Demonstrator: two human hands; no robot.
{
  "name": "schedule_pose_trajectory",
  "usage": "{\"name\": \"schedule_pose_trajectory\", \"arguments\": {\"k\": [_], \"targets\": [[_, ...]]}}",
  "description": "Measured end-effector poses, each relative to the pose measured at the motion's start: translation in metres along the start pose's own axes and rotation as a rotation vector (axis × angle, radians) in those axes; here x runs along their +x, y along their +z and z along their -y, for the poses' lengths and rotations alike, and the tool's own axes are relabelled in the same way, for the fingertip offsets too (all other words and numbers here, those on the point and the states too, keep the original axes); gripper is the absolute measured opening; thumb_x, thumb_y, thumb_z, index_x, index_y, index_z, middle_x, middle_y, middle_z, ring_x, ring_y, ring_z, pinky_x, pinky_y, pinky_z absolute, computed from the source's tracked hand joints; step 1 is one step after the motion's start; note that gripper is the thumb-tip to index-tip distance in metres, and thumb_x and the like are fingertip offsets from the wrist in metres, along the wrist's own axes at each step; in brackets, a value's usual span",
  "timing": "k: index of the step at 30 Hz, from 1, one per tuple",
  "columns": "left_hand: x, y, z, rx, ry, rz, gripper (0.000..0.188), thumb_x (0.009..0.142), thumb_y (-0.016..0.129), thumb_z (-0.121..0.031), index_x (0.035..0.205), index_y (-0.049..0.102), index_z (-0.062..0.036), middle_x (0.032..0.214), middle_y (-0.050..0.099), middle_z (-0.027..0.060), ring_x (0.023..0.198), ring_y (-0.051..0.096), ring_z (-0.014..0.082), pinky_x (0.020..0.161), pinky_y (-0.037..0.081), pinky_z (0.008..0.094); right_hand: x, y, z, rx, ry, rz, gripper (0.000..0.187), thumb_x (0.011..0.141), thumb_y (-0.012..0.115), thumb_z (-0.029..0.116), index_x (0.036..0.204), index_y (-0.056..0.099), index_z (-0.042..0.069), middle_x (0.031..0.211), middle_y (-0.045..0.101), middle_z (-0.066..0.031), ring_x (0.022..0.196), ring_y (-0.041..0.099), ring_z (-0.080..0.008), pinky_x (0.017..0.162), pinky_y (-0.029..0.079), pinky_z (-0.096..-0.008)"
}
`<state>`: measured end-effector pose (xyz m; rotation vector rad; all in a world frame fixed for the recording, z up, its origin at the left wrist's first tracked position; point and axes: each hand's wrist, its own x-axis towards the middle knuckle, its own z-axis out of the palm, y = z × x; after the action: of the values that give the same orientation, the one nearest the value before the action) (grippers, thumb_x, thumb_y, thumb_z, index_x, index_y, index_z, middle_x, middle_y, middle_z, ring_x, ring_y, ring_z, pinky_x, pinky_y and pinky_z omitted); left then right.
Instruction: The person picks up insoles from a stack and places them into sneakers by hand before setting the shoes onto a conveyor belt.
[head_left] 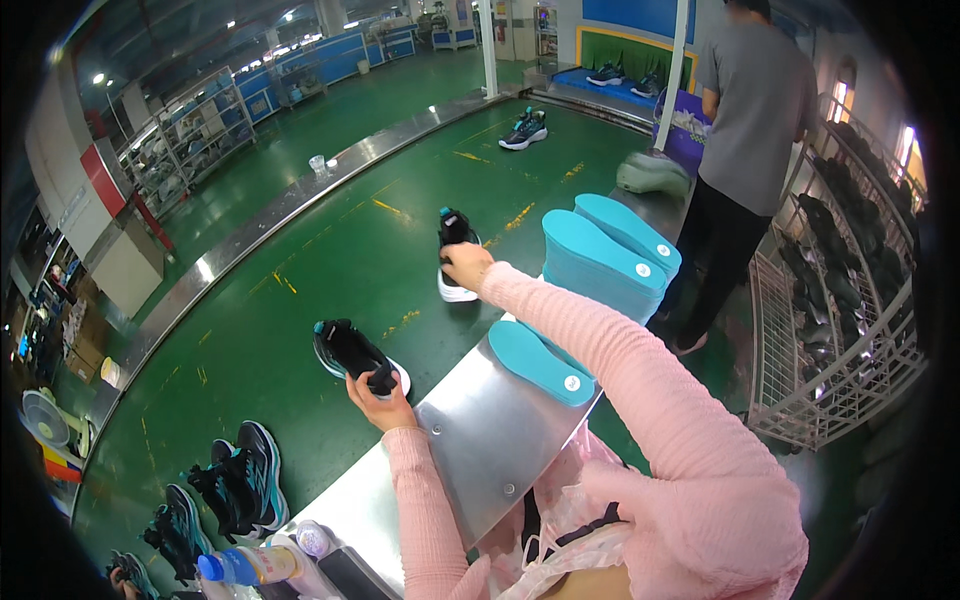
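While the left hand (383, 402) wraps its fingers and thumb around the near end of a black shoe (350, 345), the right hand (467, 266) reaches farther across and grips a second black shoe (454, 222), fingers bent close together over its upper. The first shoe sits on the green work surface (300, 260), just beyond a metal plate (470, 440); the second is farther off and to the right, and whether its sole touches the surface is hard to tell. Teal insoles lie to the right — a low pile (540, 365) on the plate and a taller stack (600, 255) behind it. At the near left, a blue-capped bottle (240, 567) is beside more dark shoes (262, 475); its contents cannot be made out. On the far right, a wire cart (770, 335) holds rows of dark footwear-shaped pieces (825, 255), next to a person in a grey shirt (755, 100). At the far end, a blue-floored bay (622, 90) contains two shoes (606, 75), and a purple box (683, 130) stands nearby, its inside unclear.
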<state>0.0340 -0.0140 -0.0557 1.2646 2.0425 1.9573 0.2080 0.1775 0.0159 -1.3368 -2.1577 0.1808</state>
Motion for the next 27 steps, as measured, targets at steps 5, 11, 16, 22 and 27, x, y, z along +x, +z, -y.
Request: {"name": "schedule_pose_trajectory", "arguments": {"k": [5,11,16,22,27], "targets": [[0.004,-0.001,-0.001,-0.015,0.026,-0.020,0.029,0.067,0.067,-0.011,0.089,0.051,-0.0018,0.118,0.041,0.0173,0.109,0.041,0.0299,0.092,0.030,0.0352,0.011,-0.029,0.064,0.122,0.021,0.118,0.021,0.068,0.057,0.018,0.085,0.061,0.005,0.075,0.060,-0.0163,0.074,0.059,-0.0309,0.070,0.046,-0.0384],[0.008,0.004,0.022,-0.112,0.048,-0.033,0.031,0.067,0.069,-0.013,0.090,0.050,-0.0036,0.121,0.042,0.0111,0.104,0.044,0.0227,0.078,0.040,0.0339,-0.013,-0.034,0.092,0.132,-0.203,0.228,0.021,0.067,0.057,0.023,0.084,0.062,0.012,0.080,0.062,-0.0113,0.077,0.059,-0.0283,0.071,0.046,-0.0373],[0.003,0.008,0.013,-0.100,0.123,0.140,0.034,0.062,0.068,-0.005,0.091,0.050,-0.0056,0.119,0.042,0.0182,0.110,0.041,0.0315,0.093,0.030,0.0358,-0.067,-0.025,0.098,0.266,-0.308,0.041,0.018,0.071,0.052,0.021,0.083,0.059,0.010,0.087,0.056,-0.0084,0.084,0.055,-0.0248,0.073,0.045,-0.0340],[0.008,0.000,0.016,-0.048,0.119,0.233,0.043,0.061,0.066,-0.003,0.100,0.048,-0.0049,0.125,0.036,0.0174,0.114,0.037,0.0313,0.094,0.029,0.0360,-0.160,0.011,0.100,0.556,-0.150,0.185,0.019,0.078,0.050,0.020,0.091,0.056,0.006,0.088,0.058,-0.0110,0.083,0.055,-0.0280,0.073,0.044,-0.0339],[0.007,-0.001,0.014,-0.081,0.122,0.234,0.062,0.059,0.065,0.001,0.115,0.040,-0.0053,0.124,0.035,0.0157,0.113,0.037,0.0298,0.095,0.030,0.0348,-0.196,0.038,0.116,0.469,-0.036,0.218,0.020,0.077,0.046,0.022,0.085,0.058,0.009,0.085,0.058,-0.0084,0.074,0.057,-0.0264,0.067,0.045,-0.0351]]}}
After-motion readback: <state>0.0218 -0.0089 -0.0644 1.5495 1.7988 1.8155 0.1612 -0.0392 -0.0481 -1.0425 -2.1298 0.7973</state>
